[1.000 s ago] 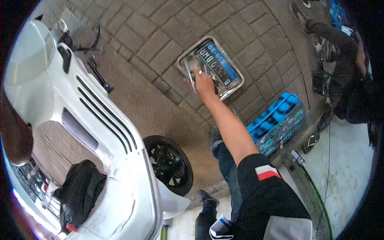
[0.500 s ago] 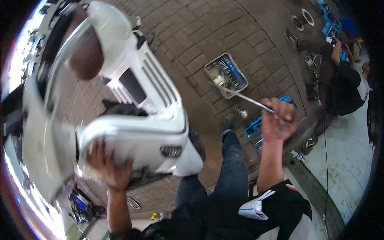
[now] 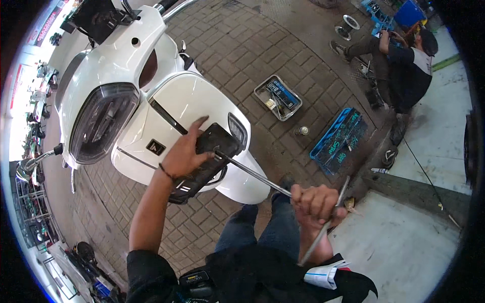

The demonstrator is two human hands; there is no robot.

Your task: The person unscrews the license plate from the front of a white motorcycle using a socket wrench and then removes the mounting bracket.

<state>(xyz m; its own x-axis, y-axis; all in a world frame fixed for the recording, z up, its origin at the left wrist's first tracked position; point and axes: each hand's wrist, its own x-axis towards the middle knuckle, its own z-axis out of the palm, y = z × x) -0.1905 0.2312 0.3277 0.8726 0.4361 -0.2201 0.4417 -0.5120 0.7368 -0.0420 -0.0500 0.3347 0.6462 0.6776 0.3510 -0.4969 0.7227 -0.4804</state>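
Turquoise hand lettering right across toolbox lid (image 3: 336, 156)! Pale characters on black-and-blue licence plate (image 3: 283, 94), white lettering on red sign (image 3: 44, 26), square emblem on scooter's front panel (image 3: 156, 147).

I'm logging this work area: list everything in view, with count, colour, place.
Scooter: 1, white, left of centre
Panel: 1, black, at scooter's front
T-handled tool: 1, silver, one end at panel
Tray: 1, silver, on paving
Plate: 1, black and blue, in tray
Can: 1, partly silver, beside tray
Toolbox: 1, blue and black, right of can
Co-worker: 1, dark clothes, upper right
Flanged part: 1, silver, upper right
Parked scooters: several, colours unclear, left edge
Folded paper: 1, white and blue, lower right
Left hand: 1, bare, spread on panel
Right hand: 1, bare, gripping tool
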